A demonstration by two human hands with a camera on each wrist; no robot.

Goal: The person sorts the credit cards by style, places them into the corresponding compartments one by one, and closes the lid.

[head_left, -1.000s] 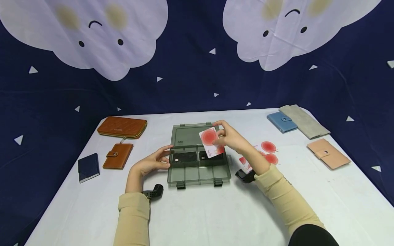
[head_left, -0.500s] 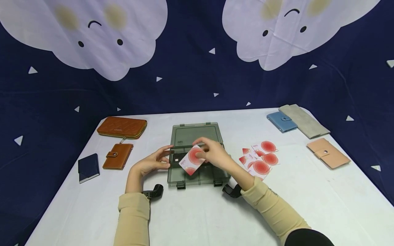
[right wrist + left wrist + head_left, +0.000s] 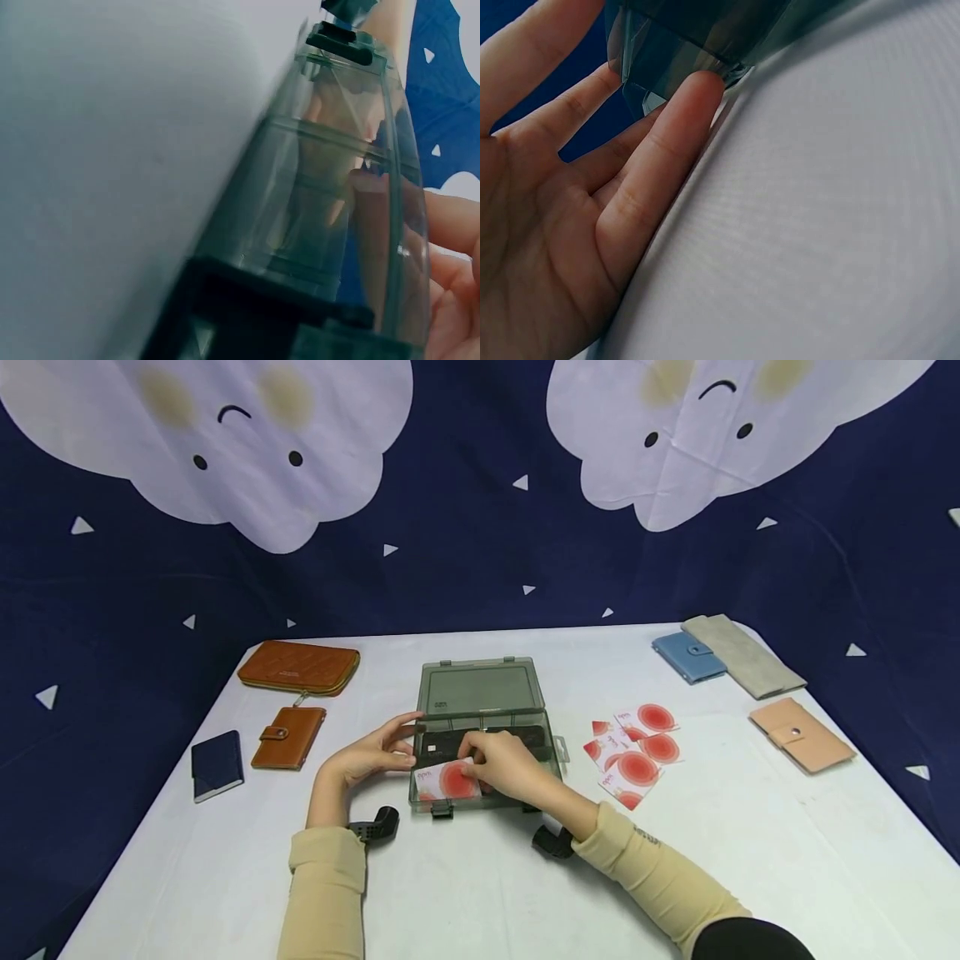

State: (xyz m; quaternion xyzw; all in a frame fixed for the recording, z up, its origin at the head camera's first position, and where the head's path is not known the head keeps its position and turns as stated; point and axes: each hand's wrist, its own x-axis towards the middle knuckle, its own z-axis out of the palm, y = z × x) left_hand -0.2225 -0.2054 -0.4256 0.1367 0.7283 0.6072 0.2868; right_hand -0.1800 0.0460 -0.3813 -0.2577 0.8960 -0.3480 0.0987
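The right hand [image 3: 501,763] pinches a red-and-white card [image 3: 448,780] lying left-to-right in the open box [image 3: 480,689]; the relaxed left hand [image 3: 367,758] steadies it, spare cards [image 3: 633,745] nearby.

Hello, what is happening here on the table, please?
A person sits at a white table with an open grey plastic box. The left hand steadies the box's left side with straight fingers. The right hand holds a red-and-white card in the box's front row. More such cards lie to the right; wallets lie on both sides.
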